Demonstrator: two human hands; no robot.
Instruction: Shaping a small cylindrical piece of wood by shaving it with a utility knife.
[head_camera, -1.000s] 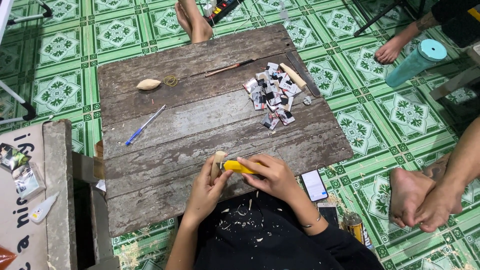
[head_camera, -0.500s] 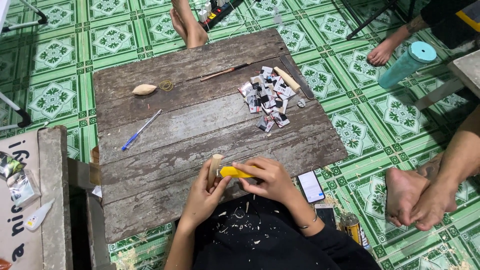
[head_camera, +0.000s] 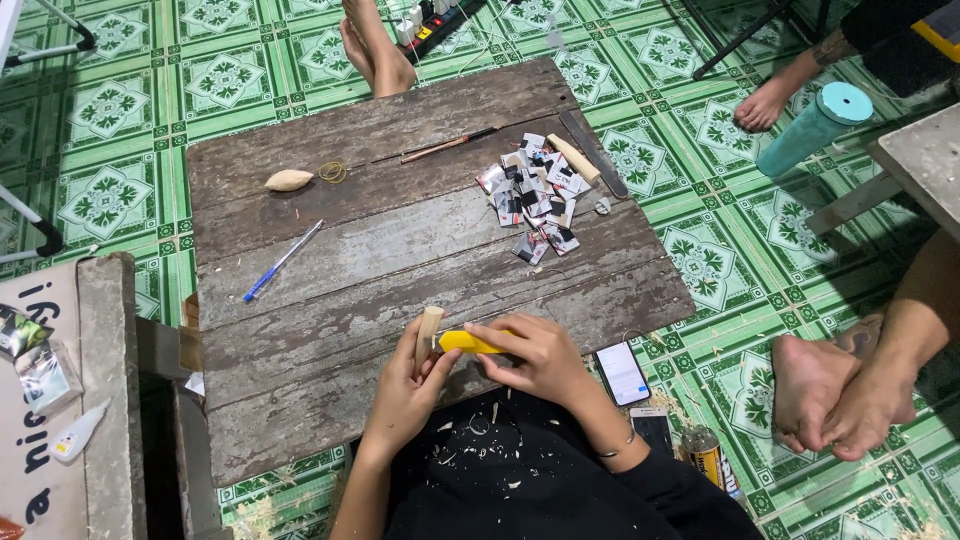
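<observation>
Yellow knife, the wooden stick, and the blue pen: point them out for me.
yellow knife (head_camera: 468, 343), head view, middle of its yellow handle.
wooden stick (head_camera: 429, 328), head view, upper part above the left hand.
blue pen (head_camera: 282, 262), head view, middle of its barrel.

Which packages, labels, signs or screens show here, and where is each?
Phone: floor right of the right hand, rectangular, lit pale screen.
Second phone: just below it, dark screen.
Can: floor, yellow-and-dark label.
Sign board: far left, white, black lettering.
Small packets: wooden board, black-and-white heap.
</observation>
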